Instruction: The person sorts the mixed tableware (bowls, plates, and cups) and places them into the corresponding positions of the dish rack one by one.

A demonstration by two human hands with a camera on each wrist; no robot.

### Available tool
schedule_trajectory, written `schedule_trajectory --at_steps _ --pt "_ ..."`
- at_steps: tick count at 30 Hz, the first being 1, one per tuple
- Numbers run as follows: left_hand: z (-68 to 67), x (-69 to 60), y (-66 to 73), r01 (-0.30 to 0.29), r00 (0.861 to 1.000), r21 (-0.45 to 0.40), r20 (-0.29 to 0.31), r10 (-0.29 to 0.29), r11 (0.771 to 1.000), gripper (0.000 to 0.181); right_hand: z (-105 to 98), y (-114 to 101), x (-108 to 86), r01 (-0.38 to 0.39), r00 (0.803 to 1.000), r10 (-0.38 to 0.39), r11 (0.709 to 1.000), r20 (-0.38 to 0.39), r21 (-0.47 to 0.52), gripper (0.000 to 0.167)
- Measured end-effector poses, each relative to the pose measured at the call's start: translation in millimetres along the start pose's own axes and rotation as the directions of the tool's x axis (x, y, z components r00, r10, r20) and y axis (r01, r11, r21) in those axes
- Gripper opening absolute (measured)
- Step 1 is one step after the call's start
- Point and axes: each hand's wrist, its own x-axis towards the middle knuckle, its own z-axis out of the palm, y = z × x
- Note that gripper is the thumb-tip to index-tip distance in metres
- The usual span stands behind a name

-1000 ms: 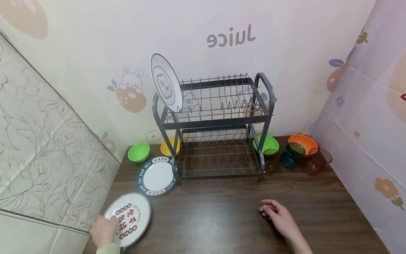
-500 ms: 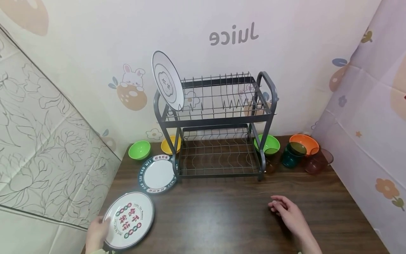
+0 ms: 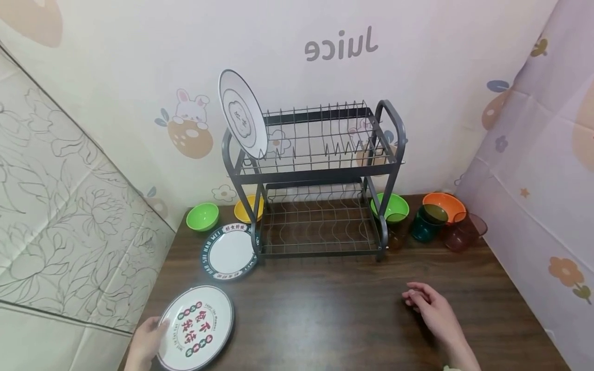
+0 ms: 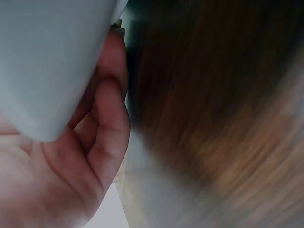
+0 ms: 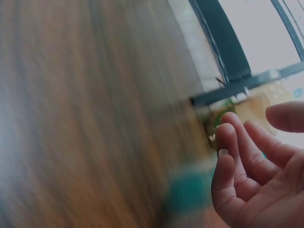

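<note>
gripping red-lettered plate (image 3: pixel 197 329) by left edge with left hand (image 3: pixel 146 340) | holding it at near left of table (image 3: pixel 315 314), before blue-rimmed plate (image 3: pixel 230 251) | with right hand (image 3: pixel 434 312) free, loosely curled, well apart

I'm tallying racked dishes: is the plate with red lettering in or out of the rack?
Out: the head view shows the plate gripped at its rim by the left hand, apart from the rack.

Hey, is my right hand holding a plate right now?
No, the right hand is empty, while the left hand grips the plate with red lettering.
</note>
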Motion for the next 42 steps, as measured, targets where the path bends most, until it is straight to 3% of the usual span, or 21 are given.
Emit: schedule_trajectory --at_steps 6,12,19,26,32,37,42 --pt "15.0 -3.4 6.5 -0.062 0.997 -0.005 0.041 0.062 0.998 0.056 30.8 -3.0 0.0 0.016 0.999 -0.017 0.999 0.032 0.035 0.032" --pt "31.9 -10.3 18.9 -0.066 0.994 -0.032 0.083 0.068 0.997 0.052 56.7 -8.8 -2.8 0.037 0.996 -0.041 0.998 0.078 0.049 0.028" --pt "51.2 -17.9 36.4 -0.141 0.981 -0.064 0.122 0.148 0.988 0.041 69.0 -10.5 -2.6 0.048 0.994 -0.052 0.998 0.098 0.046 0.027" --pt "71.2 -22.1 57.0 -0.150 0.975 -0.117 0.148 0.166 0.982 0.035 72.6 -13.8 -5.5 0.053 0.991 -0.059 0.997 0.118 0.055 0.026" --pt "94.0 -26.2 79.0 -0.200 0.959 -0.127 0.178 0.221 0.971 0.032 77.9 -19.2 -9.0 0.081 0.988 -0.087 0.995 0.131 0.049 0.025" --pt "114.5 -31.3 91.1 -0.238 0.945 -0.125 0.199 0.260 0.963 0.029 91.0 -24.8 -13.4 0.118 0.967 -0.129 0.991 0.220 0.060 0.026" --pt "132.9 -32.9 103.2 -0.294 0.926 -0.133 0.206 0.317 0.946 0.027 102.8 -27.1 -15.0 0.145 0.953 -0.157 0.987 0.260 0.066 0.026"
